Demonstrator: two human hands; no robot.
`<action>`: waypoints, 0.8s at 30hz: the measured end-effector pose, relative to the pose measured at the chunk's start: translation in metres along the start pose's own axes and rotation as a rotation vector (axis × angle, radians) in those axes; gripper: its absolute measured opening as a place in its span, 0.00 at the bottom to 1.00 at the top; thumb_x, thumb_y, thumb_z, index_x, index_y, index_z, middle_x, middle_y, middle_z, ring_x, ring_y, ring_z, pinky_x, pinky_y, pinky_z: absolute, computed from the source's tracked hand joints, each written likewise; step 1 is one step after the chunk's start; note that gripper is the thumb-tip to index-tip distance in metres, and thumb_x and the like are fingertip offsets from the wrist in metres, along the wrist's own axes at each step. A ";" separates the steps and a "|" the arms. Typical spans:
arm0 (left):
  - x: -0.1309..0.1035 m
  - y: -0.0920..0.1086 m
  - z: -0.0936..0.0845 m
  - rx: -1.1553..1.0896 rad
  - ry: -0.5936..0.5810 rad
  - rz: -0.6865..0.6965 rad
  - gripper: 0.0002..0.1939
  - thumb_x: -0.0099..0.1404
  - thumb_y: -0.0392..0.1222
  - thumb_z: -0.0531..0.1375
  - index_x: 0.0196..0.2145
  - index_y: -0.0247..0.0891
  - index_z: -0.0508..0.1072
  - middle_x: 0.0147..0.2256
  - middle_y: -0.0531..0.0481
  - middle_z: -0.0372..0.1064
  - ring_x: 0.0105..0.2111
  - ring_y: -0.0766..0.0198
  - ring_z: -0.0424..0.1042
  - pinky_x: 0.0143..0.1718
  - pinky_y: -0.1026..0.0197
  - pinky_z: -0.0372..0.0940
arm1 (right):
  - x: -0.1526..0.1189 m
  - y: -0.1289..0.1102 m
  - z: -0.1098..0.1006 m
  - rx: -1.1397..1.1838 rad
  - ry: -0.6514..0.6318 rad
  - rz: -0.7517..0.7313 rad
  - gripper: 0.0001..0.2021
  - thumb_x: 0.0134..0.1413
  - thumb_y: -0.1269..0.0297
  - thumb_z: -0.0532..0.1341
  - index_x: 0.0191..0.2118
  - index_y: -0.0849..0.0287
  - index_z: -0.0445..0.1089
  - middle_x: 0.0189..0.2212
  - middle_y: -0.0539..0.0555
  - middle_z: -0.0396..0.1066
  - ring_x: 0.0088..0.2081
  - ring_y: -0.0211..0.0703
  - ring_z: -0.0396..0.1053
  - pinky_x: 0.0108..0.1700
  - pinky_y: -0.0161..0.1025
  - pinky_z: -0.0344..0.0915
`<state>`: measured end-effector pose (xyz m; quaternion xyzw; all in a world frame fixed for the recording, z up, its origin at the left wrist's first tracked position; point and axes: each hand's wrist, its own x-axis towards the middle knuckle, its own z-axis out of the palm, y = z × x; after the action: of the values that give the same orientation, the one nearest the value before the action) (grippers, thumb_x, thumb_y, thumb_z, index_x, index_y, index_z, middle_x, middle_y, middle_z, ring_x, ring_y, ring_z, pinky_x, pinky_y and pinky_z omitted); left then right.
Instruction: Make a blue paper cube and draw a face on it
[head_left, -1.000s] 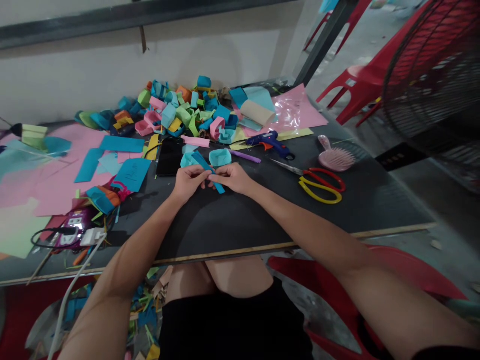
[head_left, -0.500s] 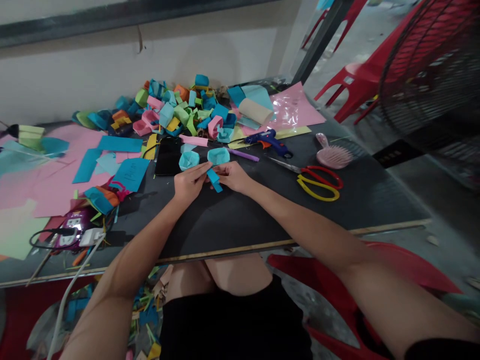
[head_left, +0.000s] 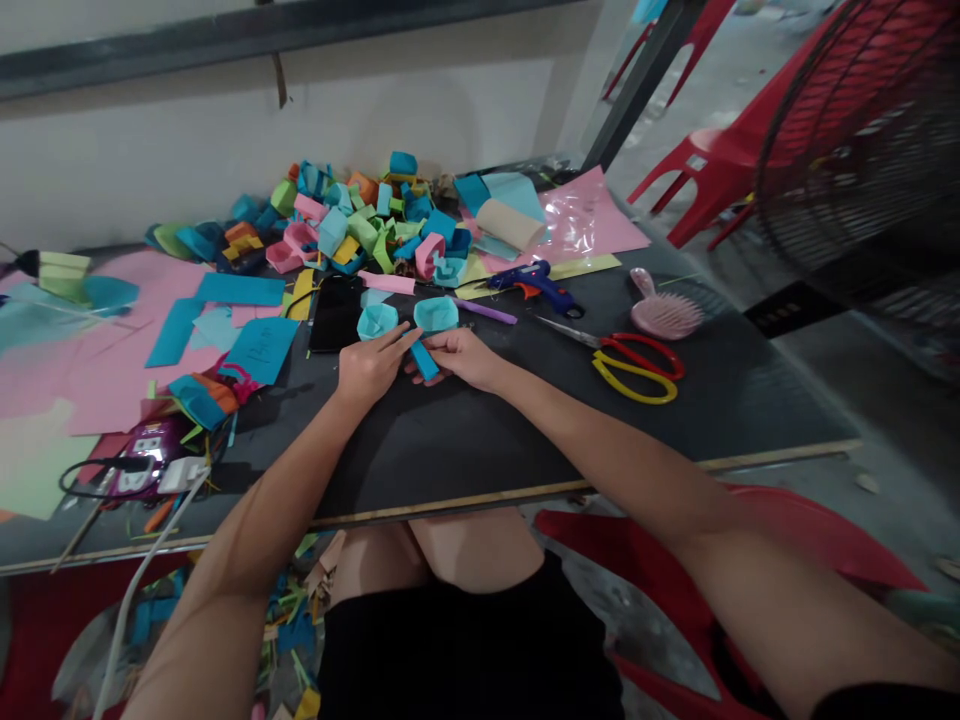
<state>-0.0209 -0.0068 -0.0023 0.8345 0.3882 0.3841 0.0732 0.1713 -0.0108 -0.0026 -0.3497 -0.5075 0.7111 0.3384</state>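
A narrow blue paper strip [head_left: 424, 361] is held between my two hands above the dark table [head_left: 450, 440]. My right hand [head_left: 463, 357] pinches it from the right, some fingers beneath it. The fingertips of my left hand [head_left: 373, 366] press on the strip's upper end. Just beyond my hands sit two light-blue paper cups, one on the left [head_left: 377, 321] and one on the right [head_left: 436, 314]. A black phone [head_left: 334, 315] lies left of the cups, and a purple stick [head_left: 487, 311] lies to their right.
Colourful folded paper pieces [head_left: 364, 215] are heaped by the wall. Scissors [head_left: 637, 368], a pink hairbrush [head_left: 666, 313] and a blue glue gun [head_left: 536, 284] lie to the right. At left are paper sheets [head_left: 112, 350] and a purple power socket [head_left: 154, 455]. A fan [head_left: 862, 170] stands at right.
The blue strip, which showed a folded, crossed end, now looks straight and flat. My left hand has shifted slightly left, with its fingers reaching over the strip.
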 end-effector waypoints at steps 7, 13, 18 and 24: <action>0.000 0.000 0.003 0.001 -0.004 -0.024 0.15 0.65 0.37 0.56 0.45 0.46 0.80 0.43 0.47 0.78 0.38 0.62 0.78 0.35 0.64 0.68 | 0.001 -0.001 0.000 0.010 0.034 0.011 0.17 0.50 0.51 0.66 0.33 0.64 0.76 0.31 0.59 0.79 0.25 0.40 0.76 0.23 0.31 0.71; 0.000 0.003 0.008 -0.172 0.046 -0.243 0.16 0.63 0.37 0.58 0.47 0.43 0.78 0.32 0.50 0.79 0.26 0.68 0.74 0.32 0.66 0.67 | -0.002 -0.003 0.001 -0.073 0.061 -0.016 0.17 0.35 0.57 0.75 0.31 0.64 0.76 0.29 0.56 0.79 0.25 0.36 0.75 0.25 0.29 0.71; 0.001 0.003 0.017 -0.517 0.041 -0.428 0.11 0.63 0.40 0.58 0.39 0.39 0.80 0.28 0.51 0.76 0.22 0.69 0.72 0.26 0.67 0.67 | -0.003 -0.005 0.001 -0.097 0.062 -0.014 0.17 0.35 0.58 0.74 0.30 0.65 0.76 0.28 0.57 0.79 0.25 0.36 0.75 0.25 0.30 0.71; 0.003 0.005 0.021 -0.559 0.091 -0.487 0.10 0.61 0.37 0.58 0.36 0.37 0.80 0.24 0.52 0.74 0.21 0.69 0.70 0.25 0.68 0.65 | -0.003 -0.005 0.002 -0.146 0.049 -0.046 0.15 0.36 0.60 0.74 0.29 0.65 0.76 0.29 0.58 0.79 0.27 0.39 0.76 0.23 0.29 0.70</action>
<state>-0.0024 -0.0047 -0.0129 0.6475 0.4585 0.4833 0.3700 0.1718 -0.0127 0.0032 -0.3790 -0.5572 0.6555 0.3408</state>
